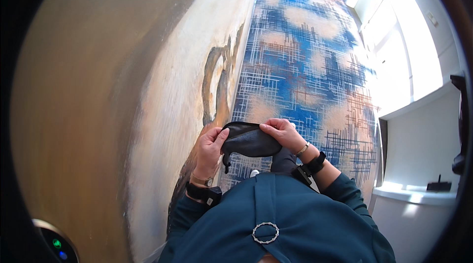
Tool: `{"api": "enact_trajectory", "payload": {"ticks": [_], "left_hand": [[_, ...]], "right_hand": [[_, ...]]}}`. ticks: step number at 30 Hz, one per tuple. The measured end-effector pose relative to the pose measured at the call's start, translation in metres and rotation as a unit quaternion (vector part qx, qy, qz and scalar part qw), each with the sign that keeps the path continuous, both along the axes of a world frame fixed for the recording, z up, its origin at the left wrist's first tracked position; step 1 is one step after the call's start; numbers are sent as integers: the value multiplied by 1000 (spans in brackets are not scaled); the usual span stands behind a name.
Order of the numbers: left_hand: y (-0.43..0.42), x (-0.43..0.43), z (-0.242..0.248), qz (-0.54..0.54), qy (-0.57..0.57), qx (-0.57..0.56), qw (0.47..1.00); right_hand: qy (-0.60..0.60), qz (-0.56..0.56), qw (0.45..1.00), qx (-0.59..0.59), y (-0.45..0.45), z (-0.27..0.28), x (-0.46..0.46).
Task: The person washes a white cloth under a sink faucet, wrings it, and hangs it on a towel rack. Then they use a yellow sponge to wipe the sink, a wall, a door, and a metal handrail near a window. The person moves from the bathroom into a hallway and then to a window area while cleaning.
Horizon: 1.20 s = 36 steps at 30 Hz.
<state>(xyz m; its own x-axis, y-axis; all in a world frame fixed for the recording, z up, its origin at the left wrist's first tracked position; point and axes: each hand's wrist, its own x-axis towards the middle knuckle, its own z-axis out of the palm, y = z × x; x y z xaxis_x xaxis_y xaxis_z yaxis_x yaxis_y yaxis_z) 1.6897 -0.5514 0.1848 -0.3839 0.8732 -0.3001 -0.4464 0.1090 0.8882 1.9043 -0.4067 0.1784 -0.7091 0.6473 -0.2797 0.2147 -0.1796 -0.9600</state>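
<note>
A soft black item (251,144), like a pouch or an eye mask, is stretched between my two hands in front of my waist. My left hand (211,148) pinches its left end between thumb and fingers. At its upper right edge, my right hand (282,132) grips the dark trim. A thin dark tail (226,162) dangles beside my left fingers. A black strapped device (204,193) sits on my left wrist behind a watch (201,180). Another strapped device (309,168) is on my right forearm, behind a bracelet (303,150).
On the left rises a painted wall (92,96) in brown and cream. Patterned blue and peach carpet (306,60) runs ahead. Bright window panes (397,48) line the right side, above a white ledge (414,193) bearing a small dark object (438,186). A panel with green and blue lights (57,242) is at lower left.
</note>
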Motion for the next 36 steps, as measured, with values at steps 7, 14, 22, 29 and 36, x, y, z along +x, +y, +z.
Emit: {"api": "enact_trajectory", "payload": {"ticks": [7,14,22,29,36], "left_hand": [[108,-22,-7,46,206,1,977],[283,-36,11,29,207,-19,978],[451,-41,0,-28,214,71,974],[601,-53,-44,-292,247,34,923],[789,-108,-56,-248,109,51,961]], "right_hand": [[-21,50,981,184,131,-33,-36],[23,-5,979,204,315,-17,-39],[104,-131,984,67,455,-8,-61],[166,-77,983,5,570,-2,-106],[137,-183,973,-20,740,3,-135]]}}
